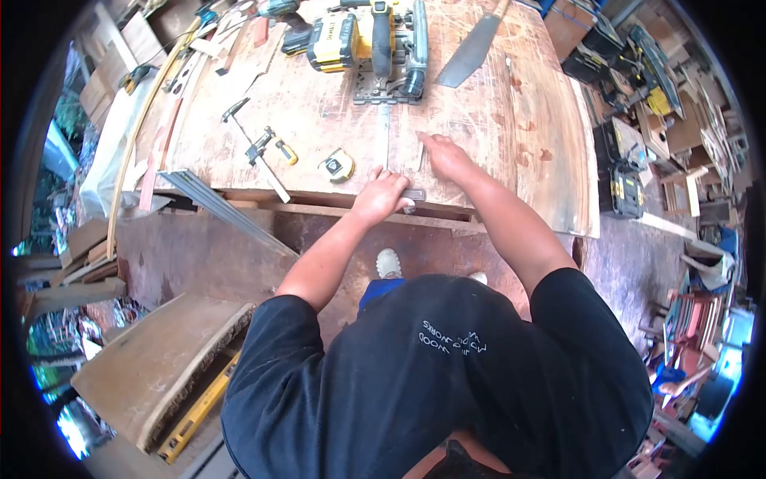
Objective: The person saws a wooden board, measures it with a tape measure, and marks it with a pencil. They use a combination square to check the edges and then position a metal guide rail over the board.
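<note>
My left hand (383,196) is closed at the front edge of the wooden workbench top (319,120), gripping a try square. The square's metal blade (384,132) lies flat across the wood toward the circular saw, and its dark stock (413,194) shows beside my fingers at the edge. My right hand (448,159) rests on the wood to the right of the blade. Its fingers are pinched together near a thin, short piece, too small to name. A yellow and black tape measure (337,165) lies left of my left hand.
A yellow cordless circular saw (375,44) stands at the back, with a drill (289,22) beside it. A handsaw (472,52) lies to the right, a bar clamp (259,149) to the left. Metal lengths (227,209) jut from the left corner. Below are a slab (159,359) and yellow level (199,411).
</note>
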{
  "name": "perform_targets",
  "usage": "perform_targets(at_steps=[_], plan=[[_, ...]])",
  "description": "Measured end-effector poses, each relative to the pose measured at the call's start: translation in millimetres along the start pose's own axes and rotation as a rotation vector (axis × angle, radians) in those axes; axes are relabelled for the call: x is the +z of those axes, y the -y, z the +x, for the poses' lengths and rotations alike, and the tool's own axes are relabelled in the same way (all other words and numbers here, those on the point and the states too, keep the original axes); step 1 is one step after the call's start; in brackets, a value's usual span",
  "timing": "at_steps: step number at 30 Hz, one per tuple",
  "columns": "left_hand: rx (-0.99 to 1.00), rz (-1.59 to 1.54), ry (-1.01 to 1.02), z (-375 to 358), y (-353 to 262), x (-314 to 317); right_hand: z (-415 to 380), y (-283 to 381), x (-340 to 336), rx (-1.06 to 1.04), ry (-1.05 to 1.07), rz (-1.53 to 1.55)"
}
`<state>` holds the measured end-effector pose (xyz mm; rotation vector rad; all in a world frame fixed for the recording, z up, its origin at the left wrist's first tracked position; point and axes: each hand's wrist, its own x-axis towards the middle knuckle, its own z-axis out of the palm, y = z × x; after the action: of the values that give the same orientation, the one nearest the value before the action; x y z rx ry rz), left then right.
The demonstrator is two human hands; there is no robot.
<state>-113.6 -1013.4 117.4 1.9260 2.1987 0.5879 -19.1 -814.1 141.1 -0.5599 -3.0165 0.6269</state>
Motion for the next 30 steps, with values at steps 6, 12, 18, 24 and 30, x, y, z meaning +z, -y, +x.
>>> perform_targets(at_steps=[6, 12, 18, 24, 30], plan=[[-0.058, -0.155, -0.094, -23.5, 4.1, -18.6, -63.3, 11.0, 11.7, 0.024, -0.072, 0.148], [0.115, -0.163, -0.324, -49.5, -3.4, -77.6, -132.0, 10.9, -1.2, 0.064, -0.060, 0.224], [-0.244, 0.038, -0.249, 23.1, 98.4, -94.8, -138.6, 14.4, 1.8, 0.077, -0.048, 0.211], [-0.366, 0.067, -0.025, 45.3, 185.9, -76.7, -137.4, 33.5, 8.3, 0.082, -0.025, 0.245], [-0.160, -0.118, -0.441, -11.9, 129.3, -85.5, -156.7, 27.4, -2.8, 0.079, -0.012, 0.313]])
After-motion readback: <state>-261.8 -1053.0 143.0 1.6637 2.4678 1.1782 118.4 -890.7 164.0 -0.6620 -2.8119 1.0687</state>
